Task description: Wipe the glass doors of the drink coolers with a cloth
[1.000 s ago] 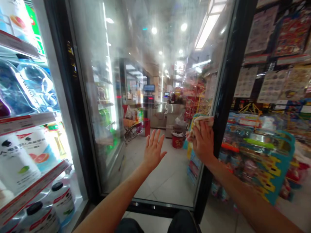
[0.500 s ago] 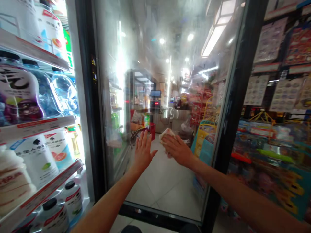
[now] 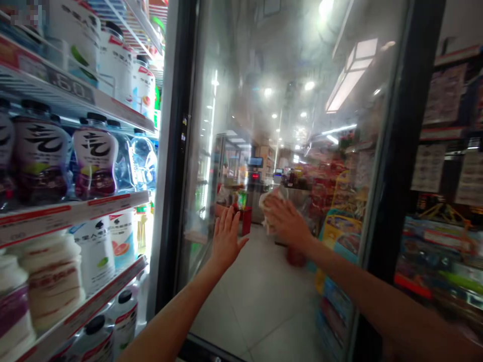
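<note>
The glass door (image 3: 241, 271) of a fridge stands swung out in front of me, with hazy streaks over its upper half. My left hand (image 3: 226, 239) lies flat on the pane, or just off it, fingers stretched upward and thumb out to the right; nothing is in it. To its right, my right hand (image 3: 289, 223) holds a pale, crumpled cloth (image 3: 266, 203) flat against the glass. The cloth shows past the fingertips on the left, and the rest is hidden under the palm. Motion blurs this hand somewhat.
Lit fridge shelves (image 3: 124, 201) on the left hold bottles (image 3: 96, 156) in rows. The door's dark frame (image 3: 403, 166) runs down the right side. Packaged goods hang on a rack (image 3: 445, 241) beyond it. Through the glass show a tiled floor and a red box (image 3: 246, 221).
The view has turned left, showing more of the shelves, so the door sits further right. My right hand and the cloth have moved slightly up on the glass. My left hand stays spread.
</note>
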### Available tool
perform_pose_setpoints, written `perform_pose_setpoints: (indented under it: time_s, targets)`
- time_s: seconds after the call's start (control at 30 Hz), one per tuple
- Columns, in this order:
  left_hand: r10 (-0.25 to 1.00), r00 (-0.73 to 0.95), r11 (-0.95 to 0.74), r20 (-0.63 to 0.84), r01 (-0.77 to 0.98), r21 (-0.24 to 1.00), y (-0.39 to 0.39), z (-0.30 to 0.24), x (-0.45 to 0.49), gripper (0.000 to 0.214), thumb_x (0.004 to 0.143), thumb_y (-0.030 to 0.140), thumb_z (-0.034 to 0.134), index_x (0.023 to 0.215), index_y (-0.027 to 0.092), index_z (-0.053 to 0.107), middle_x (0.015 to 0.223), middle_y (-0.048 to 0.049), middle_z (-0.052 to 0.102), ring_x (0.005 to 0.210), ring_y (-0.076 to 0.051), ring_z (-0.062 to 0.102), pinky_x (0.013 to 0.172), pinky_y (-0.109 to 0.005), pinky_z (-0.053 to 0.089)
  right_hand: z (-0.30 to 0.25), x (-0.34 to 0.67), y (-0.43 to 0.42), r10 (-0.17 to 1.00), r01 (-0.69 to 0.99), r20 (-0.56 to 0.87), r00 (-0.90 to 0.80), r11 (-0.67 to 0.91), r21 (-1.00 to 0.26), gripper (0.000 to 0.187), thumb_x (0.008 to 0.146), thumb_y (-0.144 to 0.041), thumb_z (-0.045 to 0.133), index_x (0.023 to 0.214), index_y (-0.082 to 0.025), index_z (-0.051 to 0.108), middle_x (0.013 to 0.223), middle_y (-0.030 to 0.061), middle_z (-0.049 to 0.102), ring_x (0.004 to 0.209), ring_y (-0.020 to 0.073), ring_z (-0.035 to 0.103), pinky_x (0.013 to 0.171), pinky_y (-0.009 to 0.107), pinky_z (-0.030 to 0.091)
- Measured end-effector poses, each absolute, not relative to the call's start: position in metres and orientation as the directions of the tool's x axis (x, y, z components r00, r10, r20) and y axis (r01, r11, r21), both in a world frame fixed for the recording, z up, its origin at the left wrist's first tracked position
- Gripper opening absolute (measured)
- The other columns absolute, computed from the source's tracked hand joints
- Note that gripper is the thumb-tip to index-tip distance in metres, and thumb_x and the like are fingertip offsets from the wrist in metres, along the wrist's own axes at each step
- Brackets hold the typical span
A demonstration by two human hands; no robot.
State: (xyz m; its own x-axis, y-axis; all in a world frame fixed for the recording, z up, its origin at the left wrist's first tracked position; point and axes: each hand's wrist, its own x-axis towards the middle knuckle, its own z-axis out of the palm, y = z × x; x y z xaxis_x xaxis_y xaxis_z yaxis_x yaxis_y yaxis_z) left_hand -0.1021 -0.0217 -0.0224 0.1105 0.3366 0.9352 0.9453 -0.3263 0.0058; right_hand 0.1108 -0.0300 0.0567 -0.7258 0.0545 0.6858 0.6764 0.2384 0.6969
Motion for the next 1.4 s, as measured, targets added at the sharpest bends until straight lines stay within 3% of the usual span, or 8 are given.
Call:
perform_pose_setpoints:
  time_s: [0.1, 0.3, 0.5, 0.7, 0.9, 1.1, 1.27, 1.4]
  targets:
    - [0.360, 0.068, -0.303, 0.930, 0.952, 0.048, -0.019, -0.021, -0.110, 0.074, 0.073, 0.035, 0.066, 0.136, 0.015, 0.031, 0.145, -0.0169, 0.031, 0.135, -0.030, 0.026, 0.106, -0.049, 0.031, 0.081, 0.100, -0.025, 0.069, 0.848, 0.858, -0.509, 0.211, 0.486, 0.042, 0.086, -0.022, 0.042, 0.127, -0.017, 0.049, 0.142, 0.0112, 0.038, 0.136, 0.0251, 0.024, 0.109, 0.048, 0.017]
    - [0.349, 0.057, -0.290, 0.935, 0.956, 0.050, -0.016, -0.023, -0.128, 0.073, 0.075, 0.034, 0.064, 0.137, 0.015, 0.030, 0.145, -0.0170, 0.030, 0.136, -0.029, 0.024, 0.106, -0.049, 0.031, 0.053, 0.065, -0.013, -0.064, 0.460, 0.500, -0.863, 0.309, 0.833, 0.035, 0.087, -0.026, 0.042, 0.120, -0.021, 0.055, 0.134, 0.0030, 0.049, 0.130, 0.0170, 0.034, 0.110, 0.037, 0.021]
    - [0.379, -0.002, -0.210, 0.925, 0.974, 0.088, -0.012, -0.022, -0.152, 0.077, 0.072, 0.034, 0.067, 0.136, 0.014, 0.031, 0.146, -0.0158, 0.030, 0.135, -0.030, 0.026, 0.105, -0.050, 0.033, 0.096, 0.033, -0.001, -0.002, 0.739, 0.762, -0.647, 0.245, 0.628, 0.039, 0.087, -0.020, 0.041, 0.124, -0.017, 0.051, 0.139, 0.0101, 0.044, 0.131, 0.0255, 0.034, 0.107, 0.047, 0.024]
    - [0.432, -0.032, -0.160, 0.901, 0.981, 0.112, -0.014, -0.013, -0.172, 0.073, 0.073, 0.033, 0.066, 0.135, 0.015, 0.034, 0.146, -0.0149, 0.030, 0.135, -0.030, 0.026, 0.106, -0.048, 0.032, 0.075, 0.004, 0.012, -0.065, 0.411, 0.466, -0.883, 0.375, 0.831, 0.036, 0.087, -0.024, 0.045, 0.121, -0.018, 0.055, 0.134, 0.0061, 0.050, 0.128, 0.0198, 0.038, 0.109, 0.040, 0.026]
    - [0.431, -0.104, -0.102, 0.896, 0.981, 0.162, -0.007, -0.003, -0.193, 0.072, 0.075, 0.036, 0.063, 0.136, 0.013, 0.033, 0.146, -0.0158, 0.029, 0.135, -0.030, 0.026, 0.106, -0.047, 0.032, 0.109, -0.028, 0.017, 0.032, 0.720, 0.762, -0.647, 0.353, 0.597, 0.042, 0.086, -0.021, 0.043, 0.127, -0.012, 0.049, 0.141, 0.0141, 0.040, 0.133, 0.0284, 0.030, 0.108, 0.052, 0.023]
    - [0.371, -0.097, -0.083, 0.924, 0.987, 0.137, 0.000, -0.013, -0.223, 0.068, 0.079, 0.037, 0.057, 0.136, 0.014, 0.030, 0.145, -0.0178, 0.030, 0.135, -0.030, 0.027, 0.104, -0.050, 0.032, 0.077, -0.069, 0.027, -0.020, 0.396, 0.454, -0.891, 0.457, 0.797, 0.036, 0.085, -0.022, 0.046, 0.119, -0.017, 0.056, 0.134, 0.0079, 0.050, 0.128, 0.0220, 0.039, 0.107, 0.044, 0.030]
    - [0.318, -0.101, -0.064, 0.943, 0.990, 0.128, -0.005, -0.004, -0.249, 0.070, 0.077, 0.041, 0.058, 0.135, 0.012, 0.031, 0.146, -0.0191, 0.028, 0.135, -0.032, 0.027, 0.104, -0.049, 0.033, 0.122, -0.102, 0.035, 0.040, 0.651, 0.711, -0.702, 0.439, 0.619, 0.040, 0.086, -0.022, 0.044, 0.123, -0.010, 0.052, 0.139, 0.0154, 0.042, 0.132, 0.0292, 0.031, 0.107, 0.053, 0.025]
    - [0.298, -0.084, -0.063, 0.951, 0.992, 0.107, -0.009, 0.008, -0.254, 0.068, 0.078, 0.039, 0.057, 0.135, 0.011, 0.032, 0.144, -0.0197, 0.030, 0.133, -0.032, 0.029, 0.103, -0.050, 0.033, 0.120, -0.119, 0.036, 0.036, 0.529, 0.592, -0.805, 0.496, 0.689, 0.037, 0.084, -0.026, 0.050, 0.118, -0.015, 0.056, 0.137, 0.0099, 0.046, 0.131, 0.0236, 0.035, 0.108, 0.046, 0.028]
